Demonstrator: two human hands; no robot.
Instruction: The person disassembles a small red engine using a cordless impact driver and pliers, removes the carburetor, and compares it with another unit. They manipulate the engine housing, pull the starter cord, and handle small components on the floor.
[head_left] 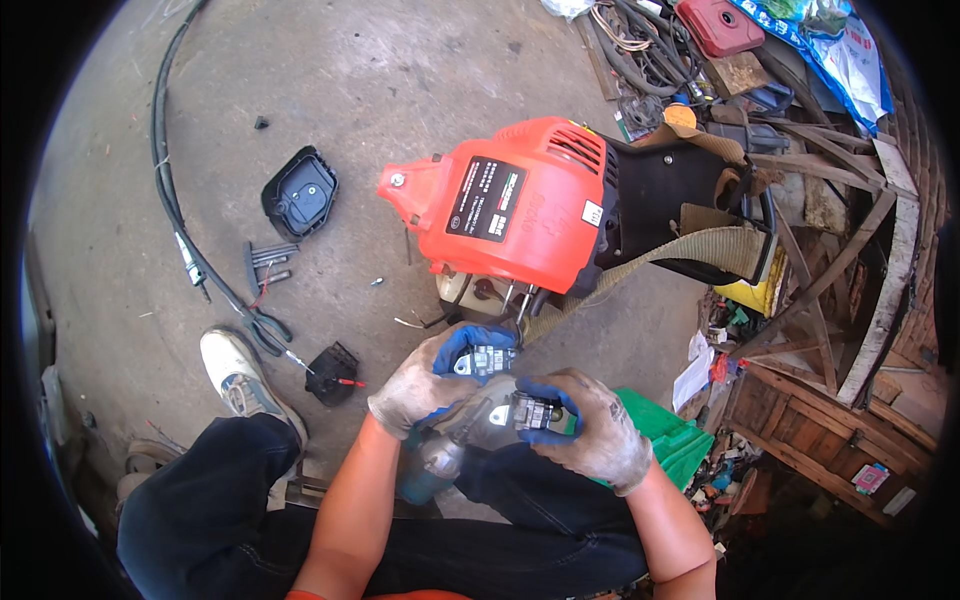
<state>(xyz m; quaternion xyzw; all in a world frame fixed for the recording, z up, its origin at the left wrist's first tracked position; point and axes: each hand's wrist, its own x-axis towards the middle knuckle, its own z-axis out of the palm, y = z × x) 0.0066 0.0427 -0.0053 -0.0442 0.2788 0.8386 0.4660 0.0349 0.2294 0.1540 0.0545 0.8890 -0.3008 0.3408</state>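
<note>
Both my hands wear grey-white work gloves with blue fingers. My left hand is closed around a small silver metal carburetor, its flange with a hole showing. Close by on the right, my right hand grips a second carburetor, silver with a darker body and a pale flange. The two parts are held apart, side by side above my lap. Just beyond them lies a backpack engine with a red cover. Loose wires and a cable hang from its near side. My fingers hide part of each carburetor.
A black air filter cover, pliers and a small black box lie on the concrete at left. A long black cable curves there. Below my hands stands a clear bottle. Wooden frames and clutter line the right.
</note>
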